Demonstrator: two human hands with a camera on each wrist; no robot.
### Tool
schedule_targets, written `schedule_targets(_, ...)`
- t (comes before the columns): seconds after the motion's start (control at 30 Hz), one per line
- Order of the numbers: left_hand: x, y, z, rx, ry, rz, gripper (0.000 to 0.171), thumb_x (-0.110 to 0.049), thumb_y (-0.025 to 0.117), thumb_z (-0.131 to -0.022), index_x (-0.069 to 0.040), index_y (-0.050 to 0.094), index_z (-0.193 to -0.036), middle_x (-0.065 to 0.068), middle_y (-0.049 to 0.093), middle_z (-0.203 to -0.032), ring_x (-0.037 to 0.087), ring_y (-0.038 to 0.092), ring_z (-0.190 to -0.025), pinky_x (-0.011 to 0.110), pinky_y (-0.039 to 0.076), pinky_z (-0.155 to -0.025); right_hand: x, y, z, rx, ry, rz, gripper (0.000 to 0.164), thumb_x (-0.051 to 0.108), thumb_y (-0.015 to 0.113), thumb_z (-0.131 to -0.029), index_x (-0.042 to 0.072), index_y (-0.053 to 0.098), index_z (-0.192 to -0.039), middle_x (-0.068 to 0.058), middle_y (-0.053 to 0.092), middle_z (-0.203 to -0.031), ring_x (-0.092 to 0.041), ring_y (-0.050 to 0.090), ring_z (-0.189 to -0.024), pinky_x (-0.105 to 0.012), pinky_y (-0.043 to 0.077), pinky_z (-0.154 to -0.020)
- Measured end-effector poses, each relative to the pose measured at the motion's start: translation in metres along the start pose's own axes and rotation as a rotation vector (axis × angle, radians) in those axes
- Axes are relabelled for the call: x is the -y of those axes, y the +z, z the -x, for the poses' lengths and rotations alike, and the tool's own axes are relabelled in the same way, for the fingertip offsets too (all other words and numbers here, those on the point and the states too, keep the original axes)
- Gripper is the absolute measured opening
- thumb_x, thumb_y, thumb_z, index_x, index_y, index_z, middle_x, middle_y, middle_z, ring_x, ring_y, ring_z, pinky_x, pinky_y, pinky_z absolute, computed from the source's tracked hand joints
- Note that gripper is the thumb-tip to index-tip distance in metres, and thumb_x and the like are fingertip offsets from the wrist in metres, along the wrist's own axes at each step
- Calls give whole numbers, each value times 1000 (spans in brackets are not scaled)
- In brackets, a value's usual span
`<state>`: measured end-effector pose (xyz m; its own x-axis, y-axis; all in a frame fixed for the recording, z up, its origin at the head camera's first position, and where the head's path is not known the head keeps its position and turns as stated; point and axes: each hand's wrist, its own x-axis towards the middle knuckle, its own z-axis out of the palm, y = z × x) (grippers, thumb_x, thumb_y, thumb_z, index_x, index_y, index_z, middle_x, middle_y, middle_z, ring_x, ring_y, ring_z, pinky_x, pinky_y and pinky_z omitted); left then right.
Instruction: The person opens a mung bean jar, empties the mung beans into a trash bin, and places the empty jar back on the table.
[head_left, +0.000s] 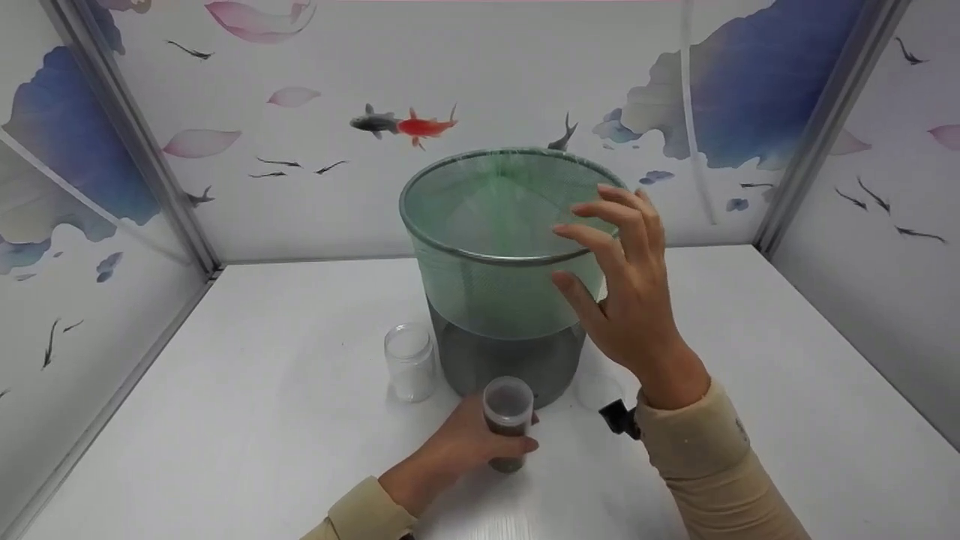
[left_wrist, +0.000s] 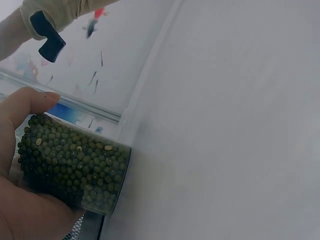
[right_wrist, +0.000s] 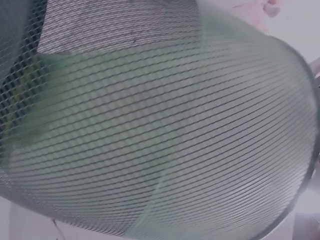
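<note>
My left hand (head_left: 461, 442) grips a clear jar (head_left: 508, 405) that stands low in front of the bin. In the left wrist view the jar is full of green mung beans (left_wrist: 75, 160), with the thumb and palm of the left hand (left_wrist: 25, 200) around it. My right hand (head_left: 637, 285) is raised at the right side of the mesh wastebasket (head_left: 510, 367), its fingers spread apart over the rim and holding nothing visible. A green bag (head_left: 502, 292) lines the wastebasket and folds over its top. The right wrist view shows only the mesh wall (right_wrist: 165, 115), not the hand.
A clear empty-looking jar (head_left: 410, 364) stands left of the wastebasket on the white table (head_left: 300, 435). A faint clear round piece (head_left: 598, 390) lies right of the wastebasket. Printed panels (head_left: 315, 210) close in the back and sides.
</note>
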<state>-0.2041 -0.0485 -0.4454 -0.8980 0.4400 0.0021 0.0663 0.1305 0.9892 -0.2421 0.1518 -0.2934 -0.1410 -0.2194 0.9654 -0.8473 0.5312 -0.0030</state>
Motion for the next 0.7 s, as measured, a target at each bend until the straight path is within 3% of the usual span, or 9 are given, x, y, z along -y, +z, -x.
schedule_targets(0.13, -1, 0, 1, 8, -1, 13, 51, -10, 83, -74, -16, 59, -120, 1, 68, -107, 17, 59, -105, 41, 37, -102, 27, -4, -2, -85, -64, -87, 33, 38, 57, -99, 6, 66, -106, -16, 57, -112, -33, 52, -108, -49, 40, -95)
schedule_targets(0.23, -1, 1, 0, 13, 17, 15, 50, -9, 82, -75, -15, 59, -119, 2, 68, -107, 17, 59, -105, 40, 37, -102, 40, -8, 9, -15, -89, -84, 28, 34, 59, -98, 6, 66, -98, -13, 59, -101, -29, 54, -93, -42, 43, -80)
schedule_targets(0.3, 0, 1, 0, 16, 26, 14, 50, -9, 82, -75, -15, 60, -119, 4, 68, -108, 17, 59, -105, 40, 38, -101, 45, -12, 21, 79, -63, -49, 25, 32, 61, -97, 7, 66, -96, -9, 60, -97, -24, 55, -87, -37, 44, -74)
schedule_targets(0.37, 0, 1, -1, 20, 31, 7, 49, -9, 81, -75, -16, 60, -119, 6, 67, -110, 16, 59, -104, 39, 38, -101, 49, -16, 34, 192, 5, -20, 23, 31, 64, -95, 9, 66, -97, -3, 61, -95, -16, 55, -84, -32, 45, -70)
schedule_targets(0.47, 1, 1, -1, 33, 39, 5, 51, -9, 81, -76, -17, 60, -121, 6, 66, -112, 17, 59, -105, 41, 38, -101, 54, -21, 54, 367, 175, -4, 22, 34, 70, -91, 15, 67, -102, 7, 61, -97, -6, 56, -86, -28, 50, -70)
schedule_targets(0.7, 4, -2, 2, 36, 89, 24, 51, -14, 81, -76, -12, 60, -123, 4, 64, -115, 17, 59, -105, 38, 42, -99, 61, -11, 86, 648, 577, -117, 47, 60, 69, -83, 28, 63, -116, 15, 63, -109, -2, 60, -99, -28, 54, -80)
